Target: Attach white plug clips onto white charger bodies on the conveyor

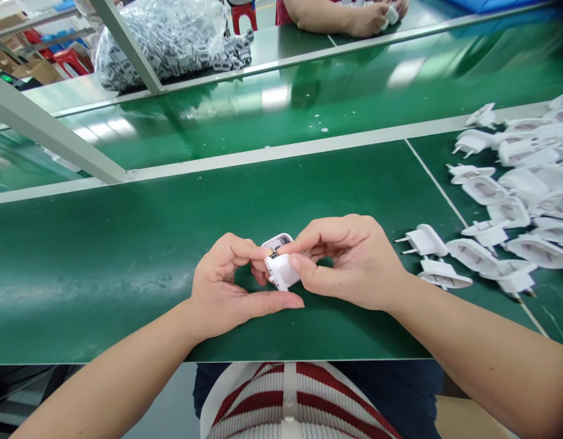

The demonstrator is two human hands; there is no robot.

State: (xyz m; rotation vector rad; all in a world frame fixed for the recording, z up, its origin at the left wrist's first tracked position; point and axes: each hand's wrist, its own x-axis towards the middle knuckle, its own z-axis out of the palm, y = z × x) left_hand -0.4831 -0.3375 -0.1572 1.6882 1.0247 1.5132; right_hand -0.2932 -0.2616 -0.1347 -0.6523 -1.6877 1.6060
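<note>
Between my two hands, just above the green table, is a white plug housing [284, 272] with dark and metallic parts showing inside its open top. My left hand [233, 283] steadies it from the left, forefinger at its upper edge and thumb stretched below it. My right hand [345, 262] pinches it from the right, thumb and forefinger at the upper side. Whether the right fingertips also hold a small inner part is hidden. Nearest to my right hand on the table are loose white plug shells [425, 241] with two pins.
A heap of white plug shells [528, 183] covers the table's right side. Beyond a pale rail [281, 152] runs a shiny green belt [226, 116]. At the back stand a clear bag of small grey-white parts [172, 42] and a metal post [57, 131]. A co-worker's hands [373, 18] hold white pieces.
</note>
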